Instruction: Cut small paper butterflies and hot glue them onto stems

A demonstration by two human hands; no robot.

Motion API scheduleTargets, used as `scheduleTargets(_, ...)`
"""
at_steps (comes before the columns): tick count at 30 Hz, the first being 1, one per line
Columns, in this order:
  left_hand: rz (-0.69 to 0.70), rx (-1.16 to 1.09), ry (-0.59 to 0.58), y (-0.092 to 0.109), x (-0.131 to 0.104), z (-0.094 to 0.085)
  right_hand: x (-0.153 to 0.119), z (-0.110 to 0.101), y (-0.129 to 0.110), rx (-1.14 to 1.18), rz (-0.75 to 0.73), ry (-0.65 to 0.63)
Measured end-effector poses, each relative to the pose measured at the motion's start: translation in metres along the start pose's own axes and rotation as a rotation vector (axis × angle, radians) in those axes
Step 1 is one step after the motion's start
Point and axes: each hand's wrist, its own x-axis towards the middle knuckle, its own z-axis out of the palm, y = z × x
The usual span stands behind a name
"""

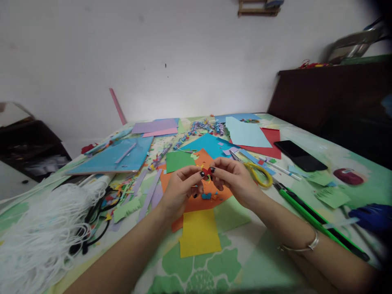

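Observation:
Between my two hands is a small red paper piece [207, 171], pinched at its edges; its exact shape is too small to tell. My left hand [181, 190] is closed on its left side, thumb against fingers. My right hand [238, 181] grips the right side the same way. Both hover over an orange paper sheet [197, 204], where blue paper scraps [206, 196] lie. A green paper [180, 161] sits just beyond my left hand, and a yellow paper square [200, 234] lies nearer to me. Yellow-handled scissors [260, 175] rest beside my right hand.
To the right lie a green cutter knife [309, 216], a black phone [300, 155] and a dark red computer mouse [348, 176]. White cord [52, 228] is heaped at the left, near a blue folder [113, 155]. Rolled paper pieces [199, 127] form a string toward the wall.

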Motion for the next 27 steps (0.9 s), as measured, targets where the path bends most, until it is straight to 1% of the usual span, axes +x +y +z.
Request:
scheduleTargets(5, -0.047, -0.003, -0.124, 0.001, -0.002, 0.002, 0.001, -0.003, -0.004, -0.013, 0.008, 0.045)
scheduleTargets(7, -0.048, 0.062, -0.154, 0.001, -0.002, 0.002, 0.002, -0.004, -0.004, -0.026, 0.013, 0.063)
scheduleTargets(9, -0.069, 0.178, -0.164, 0.002, 0.001, -0.001, 0.003, -0.007, -0.004, -0.029, 0.007, 0.079)
scheduleTargets(11, -0.089, 0.308, -0.149, 0.004, 0.004, -0.004, 0.005, -0.011, -0.006, -0.013, -0.016, 0.109)
scheduleTargets(13, -0.054, 0.419, -0.078, 0.005, 0.007, -0.009, 0.009, -0.018, -0.009, 0.022, -0.057, 0.181)
scheduleTargets(15, 0.037, 0.545, -0.001, 0.006, 0.010, -0.013, 0.012, -0.028, -0.015, 0.073, -0.110, 0.291)
scheduleTargets(17, 0.151, 0.712, 0.011, 0.006, 0.011, -0.016, 0.015, -0.039, -0.022, 0.119, -0.156, 0.414)
scheduleTargets(20, 0.282, 0.967, -0.107, 0.001, 0.013, -0.019, 0.019, -0.055, -0.028, 0.138, -0.196, 0.568)
scheduleTargets(22, 0.308, 1.104, -0.191, -0.004, 0.014, -0.020, 0.021, -0.062, -0.028, 0.136, -0.203, 0.630)
scheduleTargets(24, 0.292, 1.205, -0.255, -0.008, 0.015, -0.021, 0.022, -0.065, -0.025, 0.135, -0.187, 0.640)
scheduleTargets(27, 0.271, 1.255, -0.316, -0.012, 0.016, -0.021, 0.024, -0.063, -0.018, 0.106, -0.143, 0.594)
